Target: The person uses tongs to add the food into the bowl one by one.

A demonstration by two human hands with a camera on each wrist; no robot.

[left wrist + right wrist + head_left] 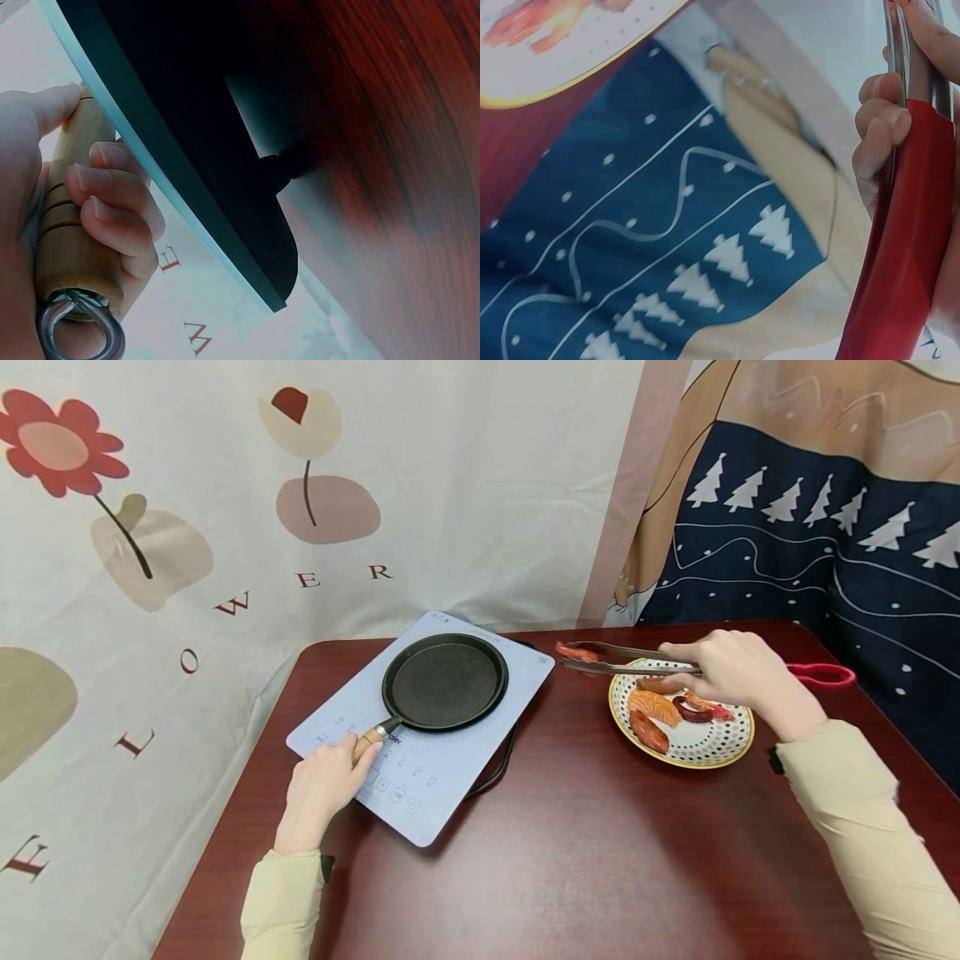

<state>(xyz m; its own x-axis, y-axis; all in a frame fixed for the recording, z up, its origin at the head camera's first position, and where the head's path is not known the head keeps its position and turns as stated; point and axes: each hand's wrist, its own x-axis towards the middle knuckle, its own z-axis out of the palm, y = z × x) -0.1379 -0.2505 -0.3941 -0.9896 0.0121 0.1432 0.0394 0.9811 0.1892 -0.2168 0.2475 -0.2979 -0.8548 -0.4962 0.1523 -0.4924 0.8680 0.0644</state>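
A black frying pan (pixel 446 682) sits on a pale blue induction cooktop (pixel 442 818). My left hand (pixel 324 787) grips its wooden handle (pixel 79 225), fingers curled round it in the left wrist view. In my right hand (pixel 733 675) are metal tongs (pixel 630 652) with a red handle (pixel 911 225). The tongs' tips hold a reddish piece of food (pixel 577 652) between the cooktop and a dotted plate (pixel 693 756). On that plate lie an orange salmon-like slice (pixel 655 707), a brown sausage-like piece (pixel 648 732) and other pieces, partly beneath the tongs and hand.
A dark red-brown wooden table (pixel 555 868) carries everything. A black cable (pixel 498 777) shows at the cooktop's right edge. Behind the table hangs a white flower-print cloth (pixel 480 510), with a navy tree-print part (pixel 787 552) at the right.
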